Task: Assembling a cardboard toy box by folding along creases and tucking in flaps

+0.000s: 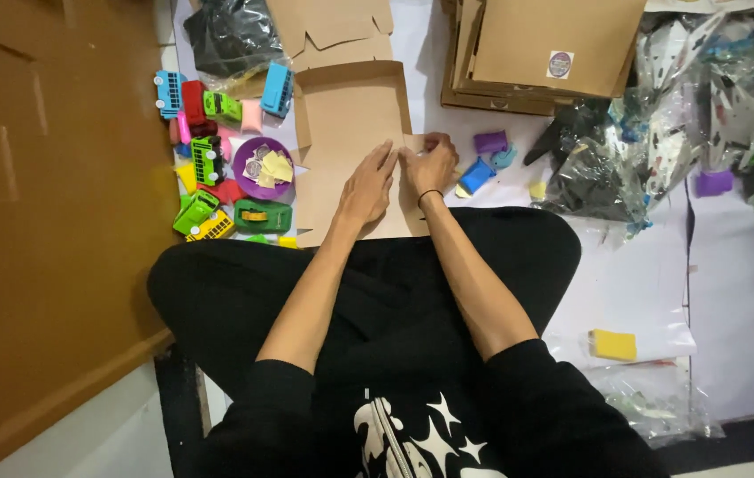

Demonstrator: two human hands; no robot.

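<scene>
A flat brown cardboard box blank (346, 115) lies on the white floor in front of my crossed legs. My left hand (366, 188) rests palm down on its near part, fingers stretched forward. My right hand (431, 162) pinches the small side flap at the blank's right edge, a dark band on its wrist. The two hands almost touch at the fingertips.
Several coloured toy buses (204, 159) and a purple dish of stickers (265, 168) lie left of the blank, with a green tape dispenser (262, 215). A stack of cardboard blanks (541, 49) is ahead right. Clear plastic wrappers (660, 133), small toy pieces and a yellow block (613, 344) lie to the right.
</scene>
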